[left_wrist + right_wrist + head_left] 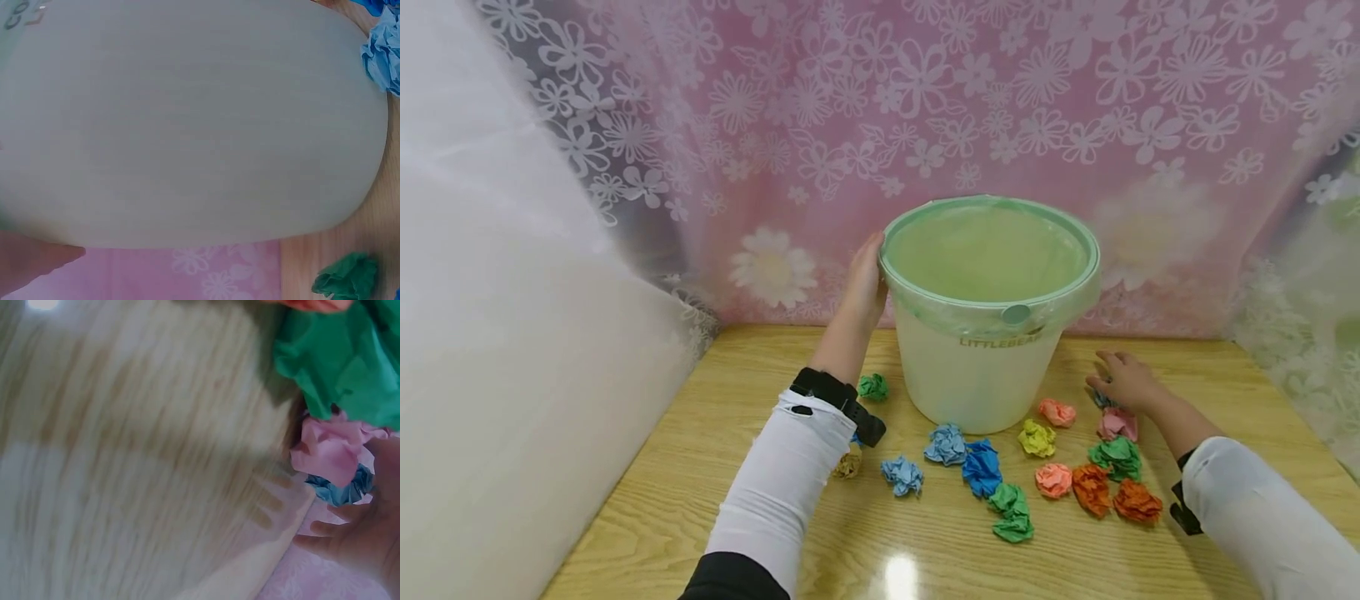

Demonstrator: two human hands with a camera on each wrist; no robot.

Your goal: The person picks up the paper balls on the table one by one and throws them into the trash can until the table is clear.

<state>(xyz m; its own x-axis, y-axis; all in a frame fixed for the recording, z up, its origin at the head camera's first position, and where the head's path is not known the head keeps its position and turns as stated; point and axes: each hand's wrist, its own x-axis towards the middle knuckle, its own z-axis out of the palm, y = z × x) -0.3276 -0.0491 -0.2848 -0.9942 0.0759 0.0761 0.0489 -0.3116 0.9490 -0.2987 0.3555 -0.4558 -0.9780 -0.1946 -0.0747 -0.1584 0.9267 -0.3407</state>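
A white bucket (pixel 981 375) with a green rim and a clear plastic liner stands upright on the wooden table. My left hand (pixel 867 279) holds it at the left, just below the rim; most of its fingers are hidden, but one shows against the bucket's side in the left wrist view. On the right, my right hand (pixel 1129 382) reaches over a dark blue crumpled paper ball (pixel 344 487), its fingers spread and apart. Beside that ball lies a pink paper ball (pixel 331 450), with a green one (pixel 1117 457) nearer the front.
More crumpled paper balls lie before the bucket: yellow (pixel 1037 438), blue (pixel 982 468), light blue (pixel 902 476), green (pixel 1011 512) and orange (pixel 1138 502). Left of it sits another green ball (pixel 873 387). A pink flowered curtain (pixel 820 167) hangs behind the table.
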